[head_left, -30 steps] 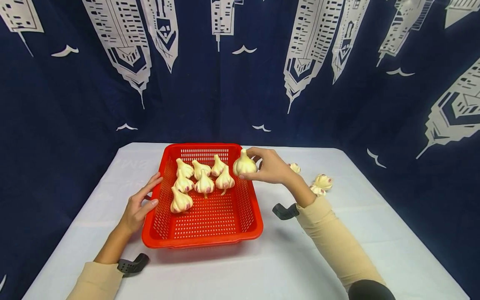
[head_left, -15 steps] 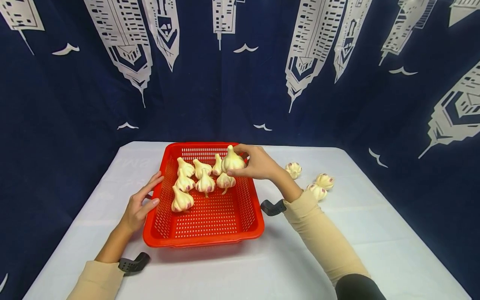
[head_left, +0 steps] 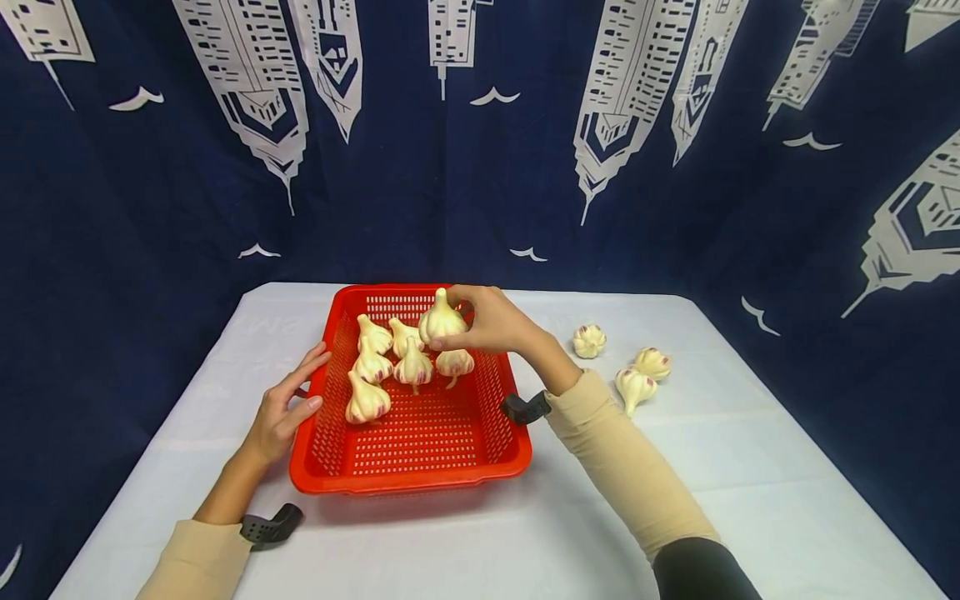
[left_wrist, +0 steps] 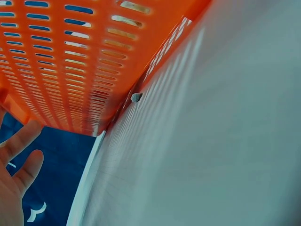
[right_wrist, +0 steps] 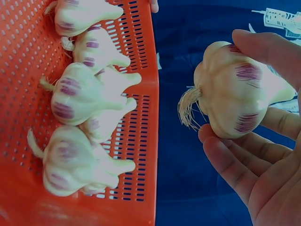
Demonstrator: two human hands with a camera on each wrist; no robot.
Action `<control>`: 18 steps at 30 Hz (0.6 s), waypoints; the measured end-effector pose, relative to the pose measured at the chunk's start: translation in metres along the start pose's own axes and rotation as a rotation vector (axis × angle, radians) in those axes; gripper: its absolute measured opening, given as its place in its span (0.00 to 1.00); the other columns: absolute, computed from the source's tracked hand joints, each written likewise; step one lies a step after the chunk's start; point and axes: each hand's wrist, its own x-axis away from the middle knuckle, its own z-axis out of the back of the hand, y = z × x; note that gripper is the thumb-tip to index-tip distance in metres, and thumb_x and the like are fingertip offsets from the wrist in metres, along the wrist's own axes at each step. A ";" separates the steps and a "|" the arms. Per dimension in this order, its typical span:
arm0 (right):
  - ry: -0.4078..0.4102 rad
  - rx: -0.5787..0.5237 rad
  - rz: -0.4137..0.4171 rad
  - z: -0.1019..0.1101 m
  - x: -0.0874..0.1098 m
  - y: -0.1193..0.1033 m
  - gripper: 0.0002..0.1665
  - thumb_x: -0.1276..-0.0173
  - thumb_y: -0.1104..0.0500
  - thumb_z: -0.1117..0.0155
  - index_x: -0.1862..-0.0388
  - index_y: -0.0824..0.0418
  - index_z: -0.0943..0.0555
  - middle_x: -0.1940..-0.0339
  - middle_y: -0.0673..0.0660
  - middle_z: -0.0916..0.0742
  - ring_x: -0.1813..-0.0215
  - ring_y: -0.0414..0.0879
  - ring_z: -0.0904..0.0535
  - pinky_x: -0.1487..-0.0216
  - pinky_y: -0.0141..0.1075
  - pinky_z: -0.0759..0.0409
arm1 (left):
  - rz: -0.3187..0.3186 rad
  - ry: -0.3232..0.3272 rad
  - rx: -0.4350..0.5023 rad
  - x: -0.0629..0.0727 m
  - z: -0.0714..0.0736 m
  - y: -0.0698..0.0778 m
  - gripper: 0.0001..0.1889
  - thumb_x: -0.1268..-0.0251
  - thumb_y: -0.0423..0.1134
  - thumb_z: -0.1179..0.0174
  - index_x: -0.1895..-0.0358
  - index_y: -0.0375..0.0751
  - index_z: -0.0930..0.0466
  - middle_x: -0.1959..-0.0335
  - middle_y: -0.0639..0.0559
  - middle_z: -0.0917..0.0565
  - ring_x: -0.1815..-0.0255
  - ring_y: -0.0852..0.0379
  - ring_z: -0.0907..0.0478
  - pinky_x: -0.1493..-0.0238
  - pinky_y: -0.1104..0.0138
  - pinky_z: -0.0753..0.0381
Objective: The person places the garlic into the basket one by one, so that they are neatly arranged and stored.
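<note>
In the head view my right hand (head_left: 491, 321) grips a garlic bulb (head_left: 441, 321) above the back of a red plastic basket (head_left: 408, 484). The right wrist view shows this held garlic bulb (right_wrist: 233, 89) between thumb and fingers, purple streaks on its skin and dry roots at its base. Several more garlic bulbs (head_left: 367, 400) lie inside the basket, grouped toward its left and back; the held one partly hides some. My left hand (head_left: 277, 417) rests with extended fingers against the basket's left rim. In the left wrist view its fingertips (left_wrist: 32, 129) are at the slotted wall.
Three loose garlic bulbs (head_left: 634, 387) lie on the white tablecloth (head_left: 720, 467) to the right of the basket. A dark blue curtain (head_left: 450, 192) with white building prints hangs behind the table. Black camera mounts (head_left: 272, 527) sit at both wrists.
My right hand has carried the garlic bulb leftward, from the basket's right rim to over the bulbs at the back. The left hand has stayed at the left rim.
</note>
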 end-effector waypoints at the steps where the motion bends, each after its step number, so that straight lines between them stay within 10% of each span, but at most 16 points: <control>1: -0.003 0.009 0.003 0.000 -0.002 -0.001 0.27 0.49 0.49 0.21 0.55 0.62 0.19 0.61 0.53 0.16 0.60 0.49 0.19 0.61 0.36 0.21 | -0.002 0.001 0.000 0.000 0.000 -0.001 0.30 0.43 0.32 0.50 0.33 0.30 0.28 0.28 0.38 0.33 0.40 0.70 0.30 0.59 0.73 0.31; 18: -0.049 -0.081 -0.016 -0.021 -0.023 -0.016 0.24 0.48 0.51 0.21 0.58 0.61 0.20 0.57 0.54 0.15 0.55 0.49 0.15 0.56 0.35 0.18 | -0.017 -0.011 0.002 0.000 0.001 -0.002 0.30 0.43 0.31 0.50 0.33 0.30 0.29 0.28 0.38 0.34 0.40 0.69 0.30 0.58 0.70 0.30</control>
